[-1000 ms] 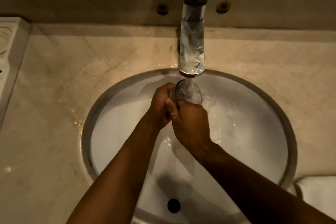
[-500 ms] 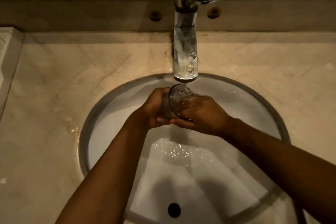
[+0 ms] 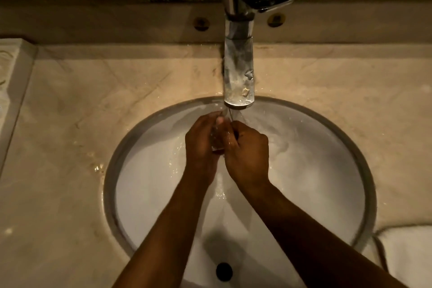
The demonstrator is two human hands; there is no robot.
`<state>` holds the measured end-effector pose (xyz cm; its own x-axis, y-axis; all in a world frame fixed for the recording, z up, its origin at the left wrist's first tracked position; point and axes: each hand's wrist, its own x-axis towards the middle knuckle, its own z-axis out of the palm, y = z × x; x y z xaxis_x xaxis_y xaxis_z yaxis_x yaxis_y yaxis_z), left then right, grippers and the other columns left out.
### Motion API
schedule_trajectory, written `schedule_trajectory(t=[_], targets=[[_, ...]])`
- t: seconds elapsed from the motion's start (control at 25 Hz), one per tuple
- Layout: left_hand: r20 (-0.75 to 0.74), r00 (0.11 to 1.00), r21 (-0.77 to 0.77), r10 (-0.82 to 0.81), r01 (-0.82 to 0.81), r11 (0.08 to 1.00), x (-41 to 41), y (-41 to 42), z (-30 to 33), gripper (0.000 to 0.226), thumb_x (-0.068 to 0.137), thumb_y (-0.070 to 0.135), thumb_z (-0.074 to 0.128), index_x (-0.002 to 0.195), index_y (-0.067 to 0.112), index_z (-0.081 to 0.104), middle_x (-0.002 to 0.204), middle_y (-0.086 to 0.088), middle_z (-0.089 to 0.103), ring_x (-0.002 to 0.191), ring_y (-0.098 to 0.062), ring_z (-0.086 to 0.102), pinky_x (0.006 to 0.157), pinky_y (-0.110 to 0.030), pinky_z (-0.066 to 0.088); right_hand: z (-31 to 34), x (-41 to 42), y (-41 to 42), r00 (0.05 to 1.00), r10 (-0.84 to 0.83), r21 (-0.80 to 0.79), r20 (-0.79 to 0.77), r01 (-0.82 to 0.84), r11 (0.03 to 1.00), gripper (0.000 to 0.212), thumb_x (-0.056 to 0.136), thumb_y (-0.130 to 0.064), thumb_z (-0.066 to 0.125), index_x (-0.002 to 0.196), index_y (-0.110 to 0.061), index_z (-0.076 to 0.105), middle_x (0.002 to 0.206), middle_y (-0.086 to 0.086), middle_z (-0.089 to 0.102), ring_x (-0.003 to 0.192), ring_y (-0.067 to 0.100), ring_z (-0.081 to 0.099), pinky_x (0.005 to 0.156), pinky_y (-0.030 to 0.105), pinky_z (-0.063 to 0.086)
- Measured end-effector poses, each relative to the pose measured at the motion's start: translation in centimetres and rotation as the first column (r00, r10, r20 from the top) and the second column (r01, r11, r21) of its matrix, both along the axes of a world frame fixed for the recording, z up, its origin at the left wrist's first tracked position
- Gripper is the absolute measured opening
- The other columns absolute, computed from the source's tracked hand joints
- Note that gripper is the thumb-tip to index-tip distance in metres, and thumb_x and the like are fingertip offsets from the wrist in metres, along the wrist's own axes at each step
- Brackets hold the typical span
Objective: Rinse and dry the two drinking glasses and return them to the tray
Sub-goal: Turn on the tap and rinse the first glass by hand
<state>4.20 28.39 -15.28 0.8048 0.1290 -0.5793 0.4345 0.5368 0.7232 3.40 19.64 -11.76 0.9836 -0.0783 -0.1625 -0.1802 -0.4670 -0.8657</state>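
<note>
A clear drinking glass (image 3: 218, 134) is held between both hands over the white sink basin (image 3: 315, 170), right under the running chrome tap (image 3: 238, 72). My left hand (image 3: 202, 145) wraps the glass from the left, thumb up near the rim. My right hand (image 3: 247, 154) grips it from the right, fingers curled against its side. Water streams from the spout onto the glass and hands. Most of the glass is hidden by the fingers. No second glass or tray is in view.
A beige marble counter (image 3: 70, 135) surrounds the sink, wet near the left rim. A white towel (image 3: 406, 250) lies at the lower right. A white raised ledge (image 3: 11, 82) runs along the left edge. The overflow hole (image 3: 224, 271) sits at the basin's near side.
The glass has been turned from mouth-toward-me to more upright between the hands. My right forearm has swung back from the right to a steeper angle.
</note>
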Motion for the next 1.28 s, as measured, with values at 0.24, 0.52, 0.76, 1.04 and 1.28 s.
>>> schedule_trajectory(t=[0.24, 0.52, 0.76, 1.04, 1.28], targets=[[0.132, 0.990, 0.381, 0.055, -0.102, 0.919, -0.4, -1.6, 0.7, 0.017, 0.102, 0.019, 0.058, 0.106, 0.016, 0.074, 0.105, -0.004, 0.078, 0.099, -0.019, 0.074, 0.083, -0.031, 0.060, 0.3, 1.5, 0.1, 0.993, -0.068, -0.005, -0.100, 0.068, 0.998, 0.047, 0.106, -0.040, 0.043, 0.077, -0.014, 0.070, 0.068, -0.003, 0.069, 0.063, 0.011, 0.067, 0.061, 0.026, 0.052], [-0.267, 0.816, -0.150, -0.513, 0.491, 0.858, 3.8, 1.6, 4.4, 0.037, 0.102, 0.037, 0.043, 0.090, 0.007, 0.060, 0.065, -0.010, 0.056, 0.049, -0.019, 0.052, 0.052, -0.028, 0.050, 0.9, 0.9, -1.9, 0.982, -0.114, 0.275, -0.148, 0.152, 0.949, 0.040, 0.103, -0.037, 0.051, 0.080, -0.013, 0.074, 0.070, 0.001, 0.075, 0.062, 0.012, 0.071, 0.058, 0.026, 0.055], [-0.065, 0.988, 0.217, -0.138, 0.149, 0.965, 1.3, -2.0, 2.4, 0.024, 0.098, 0.032, 0.063, 0.110, 0.013, 0.071, 0.096, -0.006, 0.077, 0.081, -0.027, 0.074, 0.060, -0.037, 0.057, 0.6, 1.9, -1.9, 0.938, -0.288, 0.245, -0.193, 0.330, 0.912, 0.043, 0.104, -0.038, 0.049, 0.070, -0.022, 0.070, 0.064, 0.000, 0.072, 0.061, 0.014, 0.071, 0.062, 0.031, 0.059], [-0.153, 0.988, 0.221, 0.015, 0.020, 0.975, 2.3, -1.2, 1.3, 0.016, 0.090, 0.022, 0.064, 0.087, 0.007, 0.069, 0.085, -0.012, 0.066, 0.078, -0.026, 0.063, 0.064, -0.031, 0.050, 0.4, 0.7, -1.8, 0.975, 0.167, 0.111, -0.147, -0.152, 0.982, 0.040, 0.103, -0.044, 0.045, 0.090, -0.018, 0.073, 0.077, 0.001, 0.074, 0.064, 0.016, 0.069, 0.062, 0.034, 0.054], [-0.203, 0.881, -0.053, -0.427, 0.426, 0.903, 3.6, 2.3, 1.2, 0.037, 0.080, 0.050, 0.060, 0.081, 0.013, 0.067, 0.078, -0.008, 0.055, 0.059, -0.020, 0.052, 0.051, -0.026, 0.036, 0.2, 1.2, -4.3, 0.713, 0.698, -0.432, 0.063, -0.611, 0.663, 0.030, 0.100, -0.039, 0.054, 0.127, -0.028, 0.058, 0.119, -0.002, 0.068, 0.101, 0.018, 0.065, 0.075, 0.022, 0.042]])
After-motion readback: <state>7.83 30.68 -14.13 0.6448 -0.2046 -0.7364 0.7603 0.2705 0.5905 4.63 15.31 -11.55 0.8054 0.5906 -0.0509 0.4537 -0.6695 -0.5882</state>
